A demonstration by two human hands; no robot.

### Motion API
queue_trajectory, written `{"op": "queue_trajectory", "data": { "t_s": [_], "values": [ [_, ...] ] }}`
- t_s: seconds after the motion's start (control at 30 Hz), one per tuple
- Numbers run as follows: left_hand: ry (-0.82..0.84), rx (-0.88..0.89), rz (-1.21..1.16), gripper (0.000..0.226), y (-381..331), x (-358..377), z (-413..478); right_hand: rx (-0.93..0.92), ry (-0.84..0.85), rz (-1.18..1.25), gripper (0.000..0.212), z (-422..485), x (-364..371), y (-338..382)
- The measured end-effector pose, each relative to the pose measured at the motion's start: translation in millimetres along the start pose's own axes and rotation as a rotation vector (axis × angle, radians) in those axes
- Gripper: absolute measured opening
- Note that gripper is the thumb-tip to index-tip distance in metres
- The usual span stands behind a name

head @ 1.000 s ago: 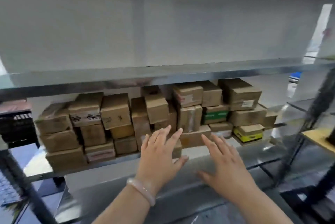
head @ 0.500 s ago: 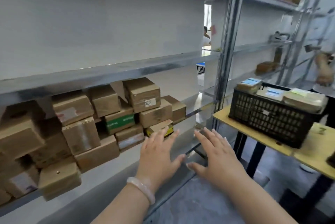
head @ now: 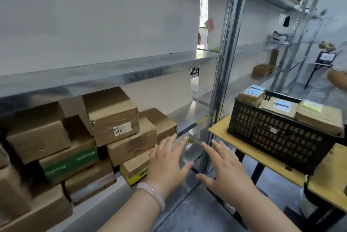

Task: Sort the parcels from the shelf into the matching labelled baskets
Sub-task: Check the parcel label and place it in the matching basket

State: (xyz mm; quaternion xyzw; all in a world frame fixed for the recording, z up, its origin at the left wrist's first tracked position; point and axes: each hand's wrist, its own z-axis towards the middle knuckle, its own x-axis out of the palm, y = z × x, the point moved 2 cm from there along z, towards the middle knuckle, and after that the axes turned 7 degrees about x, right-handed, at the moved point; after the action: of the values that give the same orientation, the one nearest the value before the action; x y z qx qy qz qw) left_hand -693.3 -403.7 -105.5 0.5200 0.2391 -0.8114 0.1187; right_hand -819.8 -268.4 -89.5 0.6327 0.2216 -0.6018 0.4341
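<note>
The left hand (head: 167, 166) and right hand (head: 228, 173) are empty, fingers (head: 170, 144) spread. It seems best to take the top box (head: 112, 115) left of the fingers first, so nothing falls.

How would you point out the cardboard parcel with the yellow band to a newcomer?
Find the grey metal shelf holding cardboard parcels. At the stack's right end, bottom row, partly behind the left hand, sits the yellow-banded parcel. Only it shows yellow; the green-banded parcel sits further left.
</note>
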Motion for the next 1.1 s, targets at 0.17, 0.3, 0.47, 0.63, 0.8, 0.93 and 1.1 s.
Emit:
{"op": "queue_trajectory", "data": {
  "t_s": [0.17,0.3,0.47,0.63,0.8,0.93,1.1],
  "values": [
    [0.015,-0.027,-0.006,0.072,38.6,17.6,78.8,-0.005,-0.02,0.012,0.083,86.7,6.2,-0.1],
    [0.031,-0.055,-0.042,0.071,60.6,31.4,125.3,0.02,0.023,0.058,0.081,133.0,23.4,-8.9],
    [0.066,-0.156,-0.071,0.069,73.6,57.7,150.3,0.016,0.094,0.201,0.076,191.9,43.3,-15.6],
    [0.006,-0.285,-0.101,0.066,81.3,69.3,173.1,-0.067,0.22,0.278,0.07,263.0,68.5,-16.6],
    [-0.027,-0.445,-0.136,0.064,78.9,79.4,197.2,-0.192,0.323,0.315,0.065,328.8,85.3,-17.1],
    [-0.005,-0.603,-0.149,0.064,83.9,94.0,210.2,-0.26,0.436,0.363,0.067,368.8,103.6,-11.3],
    [0.016,-0.833,-0.102,0.066,97.8,107.8,220.5,-0.222,0.628,0.482,0.077,399.2,129.9,-2.3]
  ]
}}
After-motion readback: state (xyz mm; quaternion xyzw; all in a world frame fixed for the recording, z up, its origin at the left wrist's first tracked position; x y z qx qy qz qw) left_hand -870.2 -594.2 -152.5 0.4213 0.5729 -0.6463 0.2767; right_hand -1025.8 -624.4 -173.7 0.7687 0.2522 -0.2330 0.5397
